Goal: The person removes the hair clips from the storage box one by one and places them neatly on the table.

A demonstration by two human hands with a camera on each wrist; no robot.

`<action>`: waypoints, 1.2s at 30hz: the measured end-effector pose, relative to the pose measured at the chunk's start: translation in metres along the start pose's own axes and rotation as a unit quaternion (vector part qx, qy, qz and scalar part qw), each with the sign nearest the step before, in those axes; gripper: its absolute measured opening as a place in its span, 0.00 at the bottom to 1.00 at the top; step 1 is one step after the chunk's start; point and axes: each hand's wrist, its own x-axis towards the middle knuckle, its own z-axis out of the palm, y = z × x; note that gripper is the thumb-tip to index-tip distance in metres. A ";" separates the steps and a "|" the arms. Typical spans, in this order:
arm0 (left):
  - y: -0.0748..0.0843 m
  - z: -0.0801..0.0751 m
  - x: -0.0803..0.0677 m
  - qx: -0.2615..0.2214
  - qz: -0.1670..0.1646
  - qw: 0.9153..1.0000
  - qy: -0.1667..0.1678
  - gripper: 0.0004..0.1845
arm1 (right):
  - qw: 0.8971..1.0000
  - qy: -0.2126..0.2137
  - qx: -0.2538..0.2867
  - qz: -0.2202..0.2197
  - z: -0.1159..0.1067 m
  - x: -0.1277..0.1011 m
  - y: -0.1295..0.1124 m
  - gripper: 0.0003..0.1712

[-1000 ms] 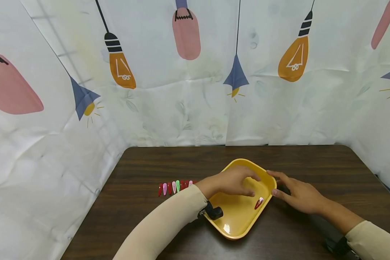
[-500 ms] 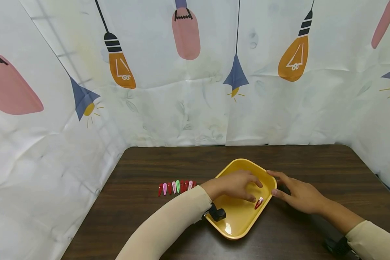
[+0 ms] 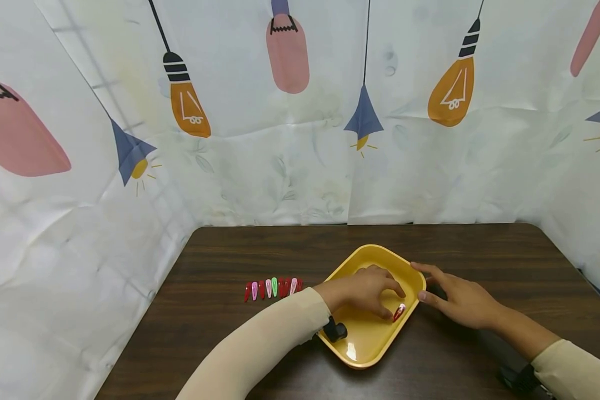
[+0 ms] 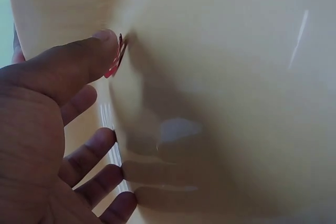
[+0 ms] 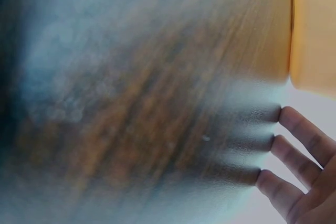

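A red snap hair clip (image 3: 399, 312) lies inside the yellow tray (image 3: 356, 360), near its right wall. My left hand (image 3: 370, 291) reaches into the tray over that clip, fingers bent downward and spread. In the left wrist view the thumb (image 4: 94, 53) overlaps the clip (image 4: 118, 59), while the other fingertips point down at the tray floor. In the head view a gap shows between thumb and index finger. My right hand (image 3: 460, 300) rests at the tray's right corner, index finger and thumb at the rim. Its other fingertips touch the table in the right wrist view.
Left of the tray, a row of several hair clips (image 3: 274, 287) in red, pink and green lies on the dark wooden table (image 3: 195, 333). My left forearm passes in front of the row's right end. A patterned white curtain (image 3: 290, 166) hangs behind the table.
My left hand has shifted slightly right and lower in the tray, bringing its thumb to the red hair clip. The right hand and the tray stay in place.
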 end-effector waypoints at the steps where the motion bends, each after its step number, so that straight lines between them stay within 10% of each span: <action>1: 0.000 0.001 0.000 0.000 0.000 1.000 0.000 0.27 | 1.000 0.000 0.000 0.000 0.000 0.000 0.000 0.36; 36: 0.004 0.006 -0.004 0.017 -0.010 0.999 -0.028 0.26 | 1.000 -0.002 0.001 0.004 0.001 -0.001 -0.001 0.36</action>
